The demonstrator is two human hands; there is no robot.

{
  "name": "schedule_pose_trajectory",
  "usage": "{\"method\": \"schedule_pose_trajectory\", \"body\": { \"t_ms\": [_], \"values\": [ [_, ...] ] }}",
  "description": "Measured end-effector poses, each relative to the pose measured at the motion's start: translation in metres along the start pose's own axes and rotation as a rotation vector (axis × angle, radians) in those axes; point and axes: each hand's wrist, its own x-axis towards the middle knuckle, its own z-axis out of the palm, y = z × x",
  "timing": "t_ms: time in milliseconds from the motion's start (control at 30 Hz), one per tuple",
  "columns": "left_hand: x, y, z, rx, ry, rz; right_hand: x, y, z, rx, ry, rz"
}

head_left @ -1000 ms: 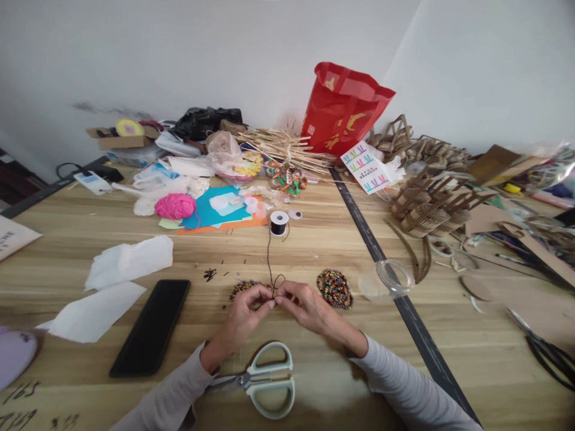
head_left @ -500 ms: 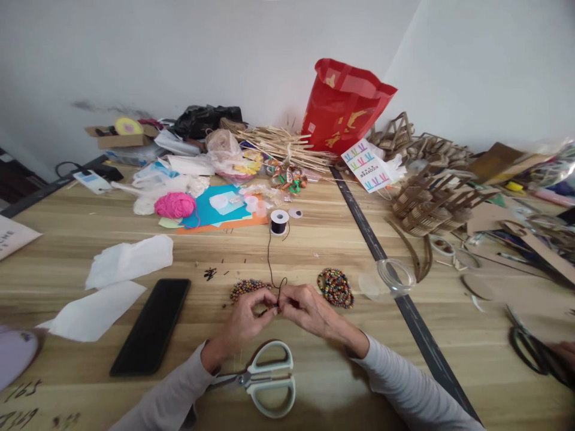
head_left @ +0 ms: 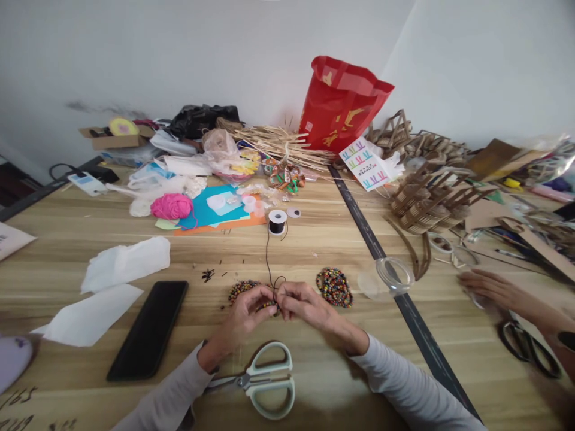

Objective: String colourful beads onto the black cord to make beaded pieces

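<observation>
My left hand [head_left: 245,320] and my right hand [head_left: 306,306] meet at the table's near middle, fingertips pinched together on a thin black cord [head_left: 268,263]. The cord runs up to a small black spool [head_left: 277,221]. A beaded strand [head_left: 245,289] lies under and just behind my left fingers. A coiled pile of multicoloured beads [head_left: 334,287] sits right of my right hand. White-handled scissors [head_left: 265,381] lie between my forearms.
A black phone [head_left: 149,328] and white tissue sheets [head_left: 126,262] lie to the left. A clear plastic cup [head_left: 390,276] lies on its side at right. Another person's hand [head_left: 492,287] reaches in from the right near black scissors [head_left: 525,347]. Craft clutter and a red bag [head_left: 342,105] line the back.
Another person's hand has come in from the right edge and reached across the table. My hands stay pinched on the cord, shifting only slightly.
</observation>
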Motion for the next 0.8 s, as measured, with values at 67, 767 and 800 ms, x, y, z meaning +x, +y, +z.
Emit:
{"method": "schedule_pose_trajectory", "body": {
  "t_ms": [67, 767, 800],
  "values": [
    [0.0, 0.002, 0.0, -0.018, 0.005, -0.005, 0.0, 0.001, 0.0, 0.052, -0.012, 0.013],
    [0.003, -0.013, -0.006, -0.119, -0.119, -0.15, -0.013, -0.012, 0.001, -1.055, -0.031, -0.484],
    [0.004, -0.014, -0.006, -0.11, -0.129, -0.153, -0.012, -0.011, 0.0, -1.056, -0.037, -0.471]
  ]
}}
